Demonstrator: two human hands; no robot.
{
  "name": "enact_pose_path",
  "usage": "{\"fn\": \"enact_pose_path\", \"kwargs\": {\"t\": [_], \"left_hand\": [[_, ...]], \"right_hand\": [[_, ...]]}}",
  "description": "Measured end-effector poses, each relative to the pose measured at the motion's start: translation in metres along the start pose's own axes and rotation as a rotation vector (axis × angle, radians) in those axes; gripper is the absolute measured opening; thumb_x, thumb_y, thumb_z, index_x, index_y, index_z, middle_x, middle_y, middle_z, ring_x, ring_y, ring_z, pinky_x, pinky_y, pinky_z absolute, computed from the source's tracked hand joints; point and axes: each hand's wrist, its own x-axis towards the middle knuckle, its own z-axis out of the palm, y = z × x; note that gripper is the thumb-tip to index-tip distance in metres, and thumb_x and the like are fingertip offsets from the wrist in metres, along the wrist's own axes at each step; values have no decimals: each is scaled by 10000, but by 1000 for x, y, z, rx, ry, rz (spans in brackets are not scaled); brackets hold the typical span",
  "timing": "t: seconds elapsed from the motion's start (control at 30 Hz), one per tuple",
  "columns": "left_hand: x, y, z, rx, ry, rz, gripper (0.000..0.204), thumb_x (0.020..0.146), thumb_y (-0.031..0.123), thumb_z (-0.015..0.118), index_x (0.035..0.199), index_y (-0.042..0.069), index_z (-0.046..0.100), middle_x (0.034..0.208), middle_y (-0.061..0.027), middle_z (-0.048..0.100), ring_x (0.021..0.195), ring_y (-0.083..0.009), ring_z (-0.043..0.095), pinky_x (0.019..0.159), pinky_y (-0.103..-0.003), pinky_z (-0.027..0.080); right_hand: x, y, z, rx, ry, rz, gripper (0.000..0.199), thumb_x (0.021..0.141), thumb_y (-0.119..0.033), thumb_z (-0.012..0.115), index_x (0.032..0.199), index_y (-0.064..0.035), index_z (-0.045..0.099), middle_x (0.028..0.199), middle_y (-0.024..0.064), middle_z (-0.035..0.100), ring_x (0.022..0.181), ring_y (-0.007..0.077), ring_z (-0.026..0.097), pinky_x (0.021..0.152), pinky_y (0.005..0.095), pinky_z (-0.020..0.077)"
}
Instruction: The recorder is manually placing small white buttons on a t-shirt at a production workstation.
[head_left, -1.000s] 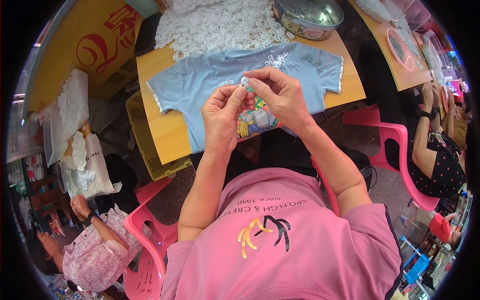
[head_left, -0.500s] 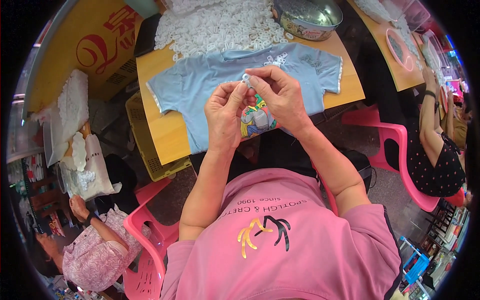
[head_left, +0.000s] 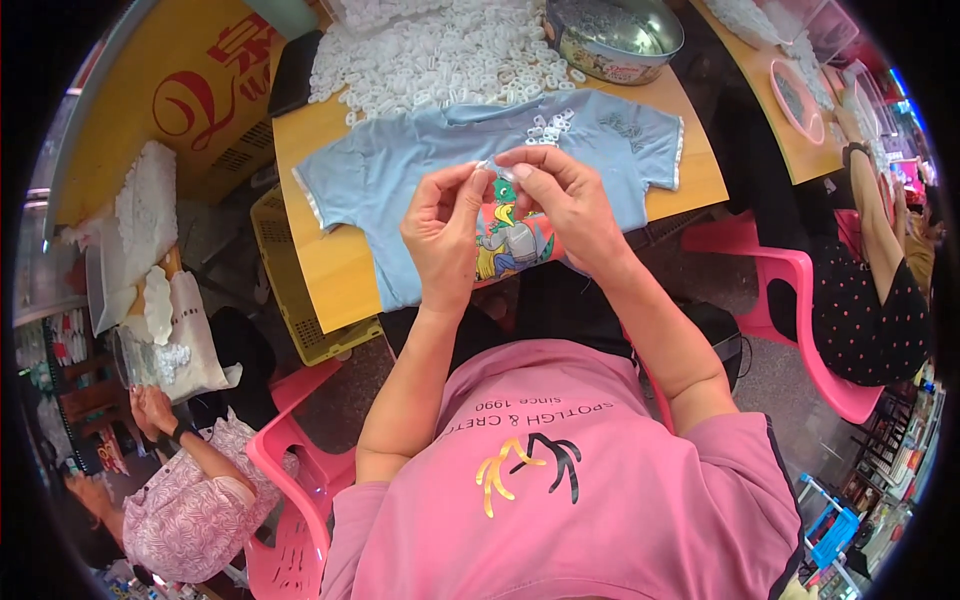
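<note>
My left hand [head_left: 440, 225] and my right hand [head_left: 570, 205] meet above a light blue T-shirt [head_left: 410, 150] spread on the table. The thumb and forefinger of each hand pinch a small white plastic piece [head_left: 487, 163], partly hidden by the fingertips. A printed cartoon figure [head_left: 515, 245] on the shirt shows between and below my hands. Just beyond my right hand, a small group of white plastic pieces with holes [head_left: 550, 127] lies on the shirt. Small grey metal bits [head_left: 622, 126] lie near its right sleeve.
A big heap of white oval plastic pieces [head_left: 430, 60] covers the far side of the wooden table [head_left: 335, 285]. A round tin [head_left: 610, 68] with grey metal bits stands at the far right, a black flat object [head_left: 296, 72] at the far left. Other people sit on both sides.
My hands have shifted slightly apart and the pinched white piece sits a little lower and more covered by fingers. More of the shirt's printed figure shows.
</note>
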Motion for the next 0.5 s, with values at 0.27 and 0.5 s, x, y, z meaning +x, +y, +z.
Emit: {"fn": "enact_pose_path", "kwargs": {"t": [0.27,0.5], "left_hand": [[8,-9,-2,629,-47,733,196,800,-48,698,985,3,658,904,-128,676,799,-246,656,714,-314,520],[0,-8,1,500,-44,447,149,847,-1,690,991,1,649,886,-84,675,785,-162,638,691,-269,505]], "right_hand": [[1,5,12,220,79,91,233,942,-200,646,1078,-11,634,808,-13,598,688,42,548,597,226,501],[4,11,5,97,77,63,201,934,-191,653,1028,-15,636,839,4,637,719,47,581,600,212,494]]}}
